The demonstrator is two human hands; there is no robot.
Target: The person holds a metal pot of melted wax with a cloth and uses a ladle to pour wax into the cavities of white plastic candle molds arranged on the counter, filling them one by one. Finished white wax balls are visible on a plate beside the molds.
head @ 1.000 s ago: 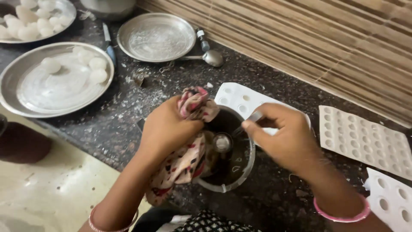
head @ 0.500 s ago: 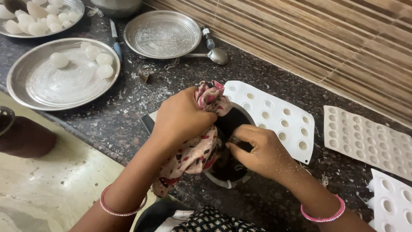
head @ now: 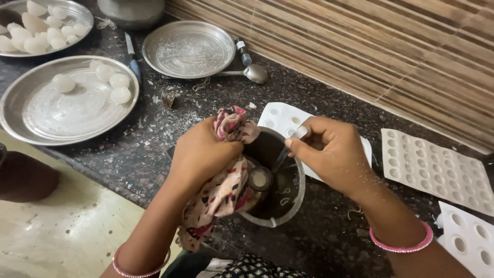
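A dark metal pot (head: 288, 203) stands on the speckled countertop in front of me. My left hand (head: 203, 152) grips its near-left rim through a patterned pink cloth (head: 221, 190). My right hand (head: 329, 154) pinches the handle of a small ladle (head: 261, 179), whose round bowl sits inside the pot holding pale liquid. Behind my right hand a white mould tray with round hollows (head: 283, 117) lies flat, partly hidden.
Two more white mould trays (head: 437, 170) (head: 471, 244) lie to the right. A steel plate with white balls (head: 67, 103), an empty steel plate (head: 188, 49), a spoon (head: 247, 74) and a knife (head: 131, 54) sit at the back left. The striped wall (head: 391, 46) runs behind.
My right hand reached down into the pot, then lifted back to its rim, now holding the ladle handle. My left hand has stayed clamped on the cloth at the rim.
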